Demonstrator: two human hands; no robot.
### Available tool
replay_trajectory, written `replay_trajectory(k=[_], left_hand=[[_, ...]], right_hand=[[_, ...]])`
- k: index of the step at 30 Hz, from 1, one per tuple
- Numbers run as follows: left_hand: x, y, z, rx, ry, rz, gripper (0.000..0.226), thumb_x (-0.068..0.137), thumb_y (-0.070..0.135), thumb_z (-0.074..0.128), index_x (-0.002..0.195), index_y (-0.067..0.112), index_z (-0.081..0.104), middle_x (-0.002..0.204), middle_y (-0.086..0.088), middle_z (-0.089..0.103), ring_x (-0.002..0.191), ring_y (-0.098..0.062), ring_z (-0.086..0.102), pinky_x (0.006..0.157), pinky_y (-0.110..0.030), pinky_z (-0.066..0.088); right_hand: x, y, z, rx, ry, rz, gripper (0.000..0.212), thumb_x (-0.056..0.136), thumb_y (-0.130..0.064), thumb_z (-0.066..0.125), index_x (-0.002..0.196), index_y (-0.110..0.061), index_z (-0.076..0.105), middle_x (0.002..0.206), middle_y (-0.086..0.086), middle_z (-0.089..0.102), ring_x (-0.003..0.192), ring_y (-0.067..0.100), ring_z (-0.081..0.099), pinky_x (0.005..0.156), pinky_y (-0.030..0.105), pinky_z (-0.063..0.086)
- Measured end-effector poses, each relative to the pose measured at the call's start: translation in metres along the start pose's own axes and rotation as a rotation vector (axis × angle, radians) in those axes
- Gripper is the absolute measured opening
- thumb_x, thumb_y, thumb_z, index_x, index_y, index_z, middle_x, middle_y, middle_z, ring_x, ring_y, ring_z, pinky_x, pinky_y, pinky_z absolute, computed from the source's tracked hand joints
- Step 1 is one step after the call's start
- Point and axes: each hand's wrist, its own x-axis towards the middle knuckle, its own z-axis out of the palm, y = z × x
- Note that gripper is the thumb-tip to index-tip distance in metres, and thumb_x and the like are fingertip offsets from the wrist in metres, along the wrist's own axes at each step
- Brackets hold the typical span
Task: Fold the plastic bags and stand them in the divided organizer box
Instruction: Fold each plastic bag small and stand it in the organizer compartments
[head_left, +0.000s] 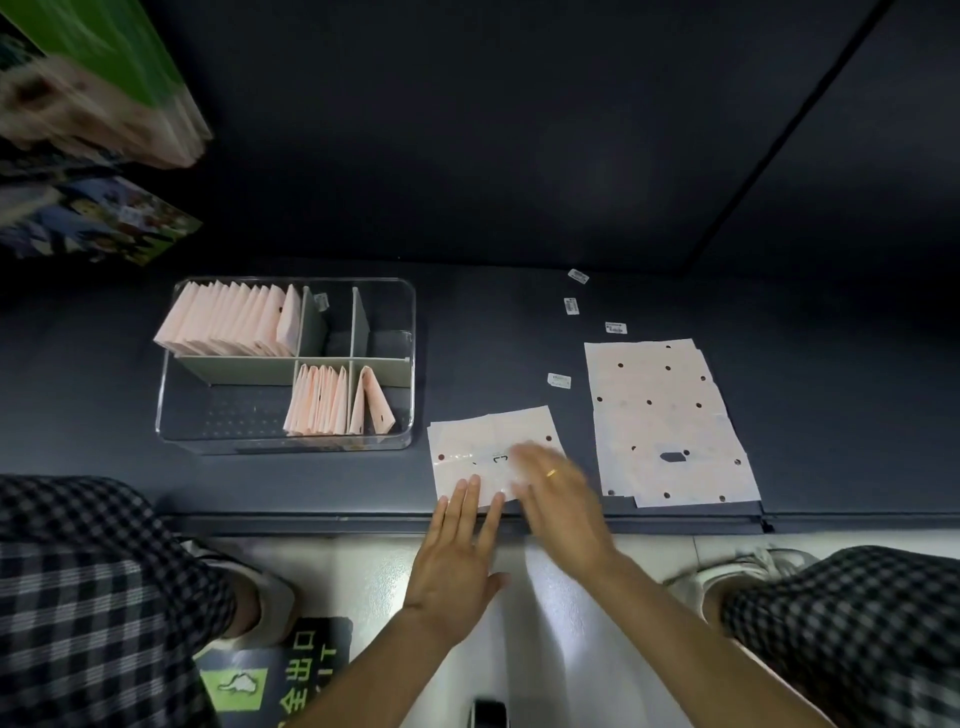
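A pale pink plastic bag (488, 447) lies flat near the front edge of the dark table. My left hand (457, 551) rests flat, fingertips on the bag's near edge. My right hand (558, 493), blurred with motion and wearing a ring, lies flat across the bag's right part. A stack of flat pink bags (665, 421) with dark punched holes lies to the right. The clear divided organizer box (171, 415) stands to the left; folded pink bags (228, 322) stand in its back left compartment, and more folded bags (317, 400) in two front compartments.
Several small white labels (571, 306) lie scattered on the table behind the bags. Books or packages (104, 104) lean at the upper left. My checkered-trousered knees (78, 597) flank the table edge, and a green floor sign (270, 675) lies below.
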Motion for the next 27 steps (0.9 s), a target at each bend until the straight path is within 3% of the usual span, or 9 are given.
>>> replay_trajectory(k=[3, 6, 11, 12, 14, 17, 19, 22, 27], left_hand=[[0.001, -0.002, 0.004, -0.032, 0.026, 0.011, 0.084, 0.095, 0.053, 0.035, 0.139, 0.02, -0.027, 0.144, -0.009, -0.038, 0.136, -0.029, -0.034, 0.109, -0.041, -0.025], [0.002, -0.006, 0.004, -0.014, 0.028, 0.025, 0.086, 0.095, 0.054, 0.034, 0.138, 0.021, -0.033, 0.147, -0.01, -0.036, 0.139, -0.028, -0.03, 0.111, -0.04, -0.022], [-0.004, -0.013, 0.003, 0.028, 0.013, 0.019, 0.082, 0.096, 0.055, 0.032, 0.14, 0.019, -0.028, 0.147, -0.01, -0.033, 0.139, -0.027, -0.027, 0.111, -0.041, -0.021], [-0.008, -0.017, 0.0, 0.048, 0.036, 0.018, 0.083, 0.094, 0.054, 0.038, 0.145, 0.018, -0.016, 0.152, -0.01, -0.022, 0.143, -0.027, -0.016, 0.114, -0.043, -0.012], [-0.017, -0.028, -0.009, 0.041, 0.129, 0.009, 0.072, 0.085, 0.049, 0.059, 0.144, 0.014, 0.035, 0.151, -0.012, 0.029, 0.139, -0.026, 0.032, 0.111, -0.048, 0.025], [-0.023, -0.039, -0.018, -0.008, 0.267, -0.01, 0.043, 0.087, 0.037, 0.041, 0.113, 0.017, 0.07, 0.123, -0.002, 0.064, 0.113, -0.02, 0.062, 0.094, -0.044, 0.048], [-0.017, -0.042, -0.025, -0.059, 0.326, -0.009, 0.036, 0.089, 0.033, 0.041, 0.102, 0.021, 0.073, 0.116, 0.001, 0.068, 0.112, -0.02, 0.062, 0.096, -0.043, 0.047], [-0.002, -0.045, -0.033, -0.089, 0.334, 0.025, 0.01, 0.084, 0.027, 0.069, 0.086, 0.018, 0.07, 0.123, -0.003, 0.064, 0.12, -0.024, 0.056, 0.103, -0.046, 0.04], [0.015, -0.051, -0.029, -0.169, 0.238, 0.041, 0.033, 0.095, 0.045, 0.045, 0.116, 0.021, 0.054, 0.154, 0.008, 0.028, 0.143, -0.01, 0.021, 0.117, -0.027, 0.005]], right_hand=[[-0.025, -0.004, 0.012, -0.091, -0.171, -0.21, 0.047, 0.09, -0.033, 0.058, 0.13, -0.008, 0.054, 0.136, 0.004, 0.054, 0.127, 0.017, 0.05, 0.106, 0.04, 0.039], [-0.045, 0.015, 0.009, -0.221, -0.293, -0.143, 0.056, 0.094, -0.044, 0.032, 0.136, -0.01, 0.047, 0.144, 0.004, 0.044, 0.133, 0.017, 0.042, 0.111, 0.038, 0.021], [-0.05, 0.04, -0.011, -0.277, -0.364, 0.051, 0.058, 0.093, -0.044, 0.032, 0.133, -0.008, 0.051, 0.141, 0.003, 0.047, 0.131, 0.019, 0.045, 0.113, 0.033, 0.008], [-0.052, 0.043, -0.014, -0.288, -0.358, 0.07, 0.057, 0.093, -0.044, 0.032, 0.132, -0.008, 0.053, 0.14, 0.003, 0.049, 0.13, 0.019, 0.046, 0.113, 0.033, 0.008], [-0.052, 0.046, -0.017, -0.319, -0.347, 0.067, 0.054, 0.094, -0.042, 0.034, 0.129, -0.009, 0.057, 0.139, 0.001, 0.051, 0.131, 0.02, 0.045, 0.114, 0.033, 0.007], [-0.043, 0.044, -0.013, -0.244, -0.32, 0.092, 0.047, 0.095, -0.041, 0.047, 0.129, -0.01, 0.056, 0.148, 0.0, 0.039, 0.14, 0.018, 0.029, 0.119, 0.032, 0.004], [-0.035, 0.041, -0.008, -0.154, -0.245, 0.124, 0.045, 0.095, -0.043, 0.047, 0.127, -0.012, 0.053, 0.154, 0.001, 0.027, 0.144, 0.015, 0.019, 0.119, 0.03, 0.002], [-0.02, 0.036, -0.003, -0.096, -0.21, 0.079, 0.055, 0.092, -0.042, 0.052, 0.136, -0.009, 0.042, 0.153, 0.002, 0.03, 0.143, 0.016, 0.023, 0.117, 0.026, 0.002], [0.001, 0.038, 0.0, -0.107, -0.317, -0.073, 0.055, 0.094, -0.04, 0.049, 0.14, -0.014, 0.036, 0.148, 0.002, 0.037, 0.137, 0.015, 0.032, 0.116, 0.023, 0.015]])
